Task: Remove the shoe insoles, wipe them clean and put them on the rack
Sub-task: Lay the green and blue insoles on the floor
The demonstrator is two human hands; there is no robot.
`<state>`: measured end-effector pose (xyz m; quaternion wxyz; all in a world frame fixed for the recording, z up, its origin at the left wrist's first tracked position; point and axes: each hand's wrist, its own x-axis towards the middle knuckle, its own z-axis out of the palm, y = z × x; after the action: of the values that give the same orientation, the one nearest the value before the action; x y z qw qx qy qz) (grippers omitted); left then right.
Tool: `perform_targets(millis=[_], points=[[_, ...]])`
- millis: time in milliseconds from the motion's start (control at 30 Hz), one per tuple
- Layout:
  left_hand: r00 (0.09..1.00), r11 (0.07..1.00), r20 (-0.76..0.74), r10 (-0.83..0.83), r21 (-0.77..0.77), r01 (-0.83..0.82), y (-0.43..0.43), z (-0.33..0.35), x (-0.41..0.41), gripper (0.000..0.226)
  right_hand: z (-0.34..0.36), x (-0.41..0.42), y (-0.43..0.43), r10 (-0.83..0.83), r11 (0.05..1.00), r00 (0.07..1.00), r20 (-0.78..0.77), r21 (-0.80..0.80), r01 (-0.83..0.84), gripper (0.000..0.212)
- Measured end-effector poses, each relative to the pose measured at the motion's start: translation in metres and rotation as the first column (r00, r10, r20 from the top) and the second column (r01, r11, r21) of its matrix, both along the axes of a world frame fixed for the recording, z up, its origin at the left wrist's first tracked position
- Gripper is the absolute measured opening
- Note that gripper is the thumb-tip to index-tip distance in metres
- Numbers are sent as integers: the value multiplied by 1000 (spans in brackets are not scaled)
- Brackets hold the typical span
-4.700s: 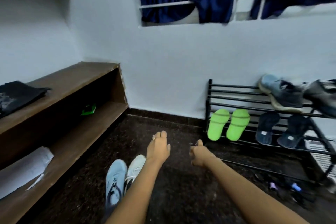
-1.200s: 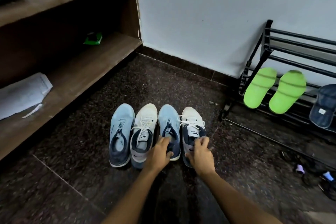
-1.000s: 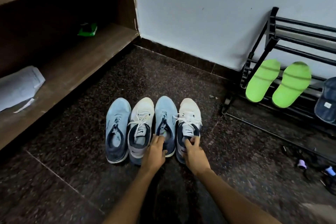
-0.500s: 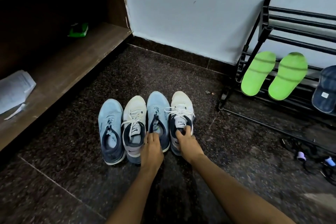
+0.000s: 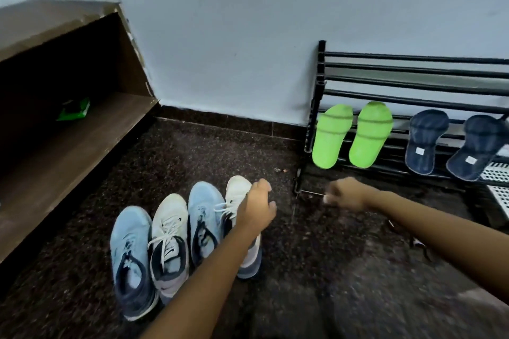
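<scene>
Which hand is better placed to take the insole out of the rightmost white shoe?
Left. The left hand is over that white shoe, while the right hand is away from the row, above the floor near the rack.

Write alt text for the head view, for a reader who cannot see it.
A person's left hand is over the rightmost of four sneakers lined up on a dark floor, while the blurred right hand is near the foot of a black rack. The rack holds green slippers and navy slippers; a wooden shelf stands at left.
</scene>
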<state>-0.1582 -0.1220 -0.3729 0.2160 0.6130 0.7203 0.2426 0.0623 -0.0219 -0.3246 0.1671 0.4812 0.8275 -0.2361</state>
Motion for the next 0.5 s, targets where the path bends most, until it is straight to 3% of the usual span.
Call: perform_targets(millis=[67, 100, 133, 167, 200, 233, 333, 433, 500], points=[[994, 999, 113, 2, -40, 3, 28, 9, 23, 29, -9, 34, 19, -354, 935, 923, -153, -59, 349, 41], [984, 997, 175, 24, -79, -10, 40, 14, 36, 32, -15, 47, 25, -574, 819, 769, -279, -200, 538, 47], [969, 992, 239, 60, -123, -31, 53, 16, 49, 36, -19, 57, 30, -766, 642, 533, -358, -407, 649, 54], [950, 982, 292, 109, -177, -58, 65, 19, 62, 40, -20, 64, 32, -877, 476, 309, -368, -587, 655, 60], [928, 972, 337, 159, -220, -87, 77, 17, 71, 46, -21, 67, 32, -924, 371, 166, -345, -699, 611, 63], [899, 958, 382, 211, -262, -114, 88, 15, 80, 53, -21, 69, 32, -941, 317, 90, -326, -759, 568, 64], [785, 914, 508, 353, -368, -172, 115, 3, 98, 62, -30, 68, 33, -944, 294, 16, -329, -818, 495, 66], [599, 876, 645, 474, -416, -245, 131, -3, 109, 45, -44, 60, 41, -920, 318, -44, -389, -808, 496, 58], [427, 864, 751, 503, -420, -278, 133, 0, 112, 32, -49, 53, 47, -905, 323, -83, -418, -800, 505, 45]])
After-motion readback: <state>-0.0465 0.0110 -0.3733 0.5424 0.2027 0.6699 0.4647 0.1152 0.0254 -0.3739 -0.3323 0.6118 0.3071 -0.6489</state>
